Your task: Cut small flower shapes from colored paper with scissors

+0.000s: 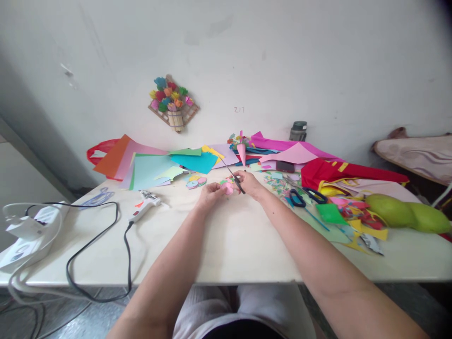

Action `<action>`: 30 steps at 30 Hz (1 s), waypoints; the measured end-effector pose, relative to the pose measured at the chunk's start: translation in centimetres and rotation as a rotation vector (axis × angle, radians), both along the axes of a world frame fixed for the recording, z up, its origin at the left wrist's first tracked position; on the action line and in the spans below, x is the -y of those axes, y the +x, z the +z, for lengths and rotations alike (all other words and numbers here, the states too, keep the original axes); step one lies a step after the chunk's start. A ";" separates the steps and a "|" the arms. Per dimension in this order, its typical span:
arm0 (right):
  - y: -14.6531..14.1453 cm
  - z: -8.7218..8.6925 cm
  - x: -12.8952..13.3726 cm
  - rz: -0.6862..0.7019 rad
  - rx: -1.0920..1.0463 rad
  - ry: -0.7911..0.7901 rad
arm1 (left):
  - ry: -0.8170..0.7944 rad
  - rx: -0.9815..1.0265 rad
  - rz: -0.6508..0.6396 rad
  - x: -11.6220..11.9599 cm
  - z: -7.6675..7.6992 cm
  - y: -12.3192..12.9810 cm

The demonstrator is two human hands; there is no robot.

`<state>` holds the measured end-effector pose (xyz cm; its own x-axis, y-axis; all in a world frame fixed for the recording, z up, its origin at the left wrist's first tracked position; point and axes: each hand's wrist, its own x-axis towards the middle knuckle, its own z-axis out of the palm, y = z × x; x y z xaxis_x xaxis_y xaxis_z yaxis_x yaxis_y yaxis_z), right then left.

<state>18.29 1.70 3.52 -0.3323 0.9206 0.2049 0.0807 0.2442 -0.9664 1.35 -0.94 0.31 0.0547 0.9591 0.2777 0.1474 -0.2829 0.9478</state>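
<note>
Small pink paper piece with rounded edges [227,188] is between the two hands, above the cream tabletop [240,245]. Left hand [209,194] has it pinched at the near-left edge, thumb against fingers. Right hand [249,184] is closed on a slim dark metal tool [237,181], tip angled away past the paper; can't tell if it's scissors or tweezers. Step looks like fine tool work on the piece, shaping or trimming, my read only. Any next tool move calls for a steady left pinch, light pressure and the tip clear of the left fingertips; thin paper could crease. Around: pastel paper cutouts [196,181] just beyond the left hand, white glue gun [146,207] farther left, pink paper cone [241,153] beyond the right hand, blue-handled scissors [297,198] to its right, past small paper scraps [277,186].
</note>
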 end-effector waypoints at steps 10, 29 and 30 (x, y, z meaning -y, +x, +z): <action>0.6 0.2 0.2 0.047 -0.031 -0.039 | 0.008 0.367 -0.051 -0.6 -0.2 -0.2; 1.0 -0.4 0.0 0.228 0.269 -0.132 | -0.025 0.608 -0.074 -0.6 0.0 -0.6; 1.0 -0.5 -0.1 0.249 0.265 -0.140 | -0.017 0.607 -0.069 -0.5 0.0 -0.6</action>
